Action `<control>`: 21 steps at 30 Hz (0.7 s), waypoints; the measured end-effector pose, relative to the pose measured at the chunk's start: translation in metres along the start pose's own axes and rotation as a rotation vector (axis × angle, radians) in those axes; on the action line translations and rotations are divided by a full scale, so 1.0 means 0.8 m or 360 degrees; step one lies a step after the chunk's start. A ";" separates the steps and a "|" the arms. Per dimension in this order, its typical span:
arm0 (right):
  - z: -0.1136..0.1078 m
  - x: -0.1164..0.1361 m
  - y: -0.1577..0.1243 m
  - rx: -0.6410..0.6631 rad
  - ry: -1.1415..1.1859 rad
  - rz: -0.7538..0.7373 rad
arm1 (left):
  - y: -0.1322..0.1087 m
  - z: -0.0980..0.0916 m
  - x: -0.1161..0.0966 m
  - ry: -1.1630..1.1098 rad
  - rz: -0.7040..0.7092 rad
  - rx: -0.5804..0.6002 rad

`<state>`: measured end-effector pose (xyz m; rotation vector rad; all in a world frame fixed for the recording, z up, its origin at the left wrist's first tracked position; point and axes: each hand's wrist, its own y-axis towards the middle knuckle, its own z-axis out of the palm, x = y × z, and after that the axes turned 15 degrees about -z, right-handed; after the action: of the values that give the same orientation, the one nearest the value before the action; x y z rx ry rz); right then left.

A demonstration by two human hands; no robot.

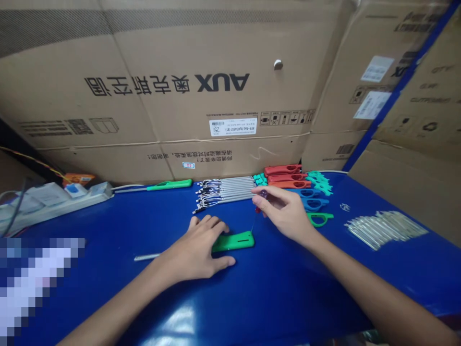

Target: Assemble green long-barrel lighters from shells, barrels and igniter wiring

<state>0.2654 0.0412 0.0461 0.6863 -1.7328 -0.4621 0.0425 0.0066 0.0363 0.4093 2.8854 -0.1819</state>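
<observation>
On the blue table lies a green long-necked lighter [236, 241], its metal tube [147, 257] reaching out to the left. My left hand [203, 250] lies over its middle and holds it down, thumb on the near side and fingers on the far side. Between the thumb and fingers of my right hand [286, 211] is a small screwdriver [264, 194] with a dark purple and red handle. Its thin shaft points down to the right end of the lighter, where the tip seems to touch. The palm hides part of the lighter's body.
Behind stand metal lighter tubes with wires [234, 188], teal small parts [260, 179], red handle shells [283, 169], blue shells [315, 204] and teal triggers [320, 182]. Silvery sticks [385, 228] lie right. Another green lighter [171, 184] and a power strip [54, 204] are left. Cardboard [162, 110] walls the back.
</observation>
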 end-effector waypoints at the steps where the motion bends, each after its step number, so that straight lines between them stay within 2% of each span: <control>1: 0.001 -0.001 -0.001 -0.0006 0.0012 0.0002 | 0.001 0.008 -0.002 -0.0034 0.0037 -0.0039; 4: 0.004 -0.005 -0.004 0.0005 0.0085 0.0017 | 0.006 0.028 -0.006 -0.0100 0.0116 -0.0114; 7: 0.007 -0.008 -0.007 0.0009 0.0107 0.0035 | 0.007 0.038 -0.004 -0.0149 0.0108 -0.0132; 21: 0.003 -0.002 -0.008 0.0040 -0.0017 -0.0014 | 0.006 0.040 -0.001 -0.0115 0.0160 -0.0154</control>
<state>0.2644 0.0375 0.0399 0.7109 -1.7487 -0.4517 0.0510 0.0061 0.0050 0.5170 2.7812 -0.0397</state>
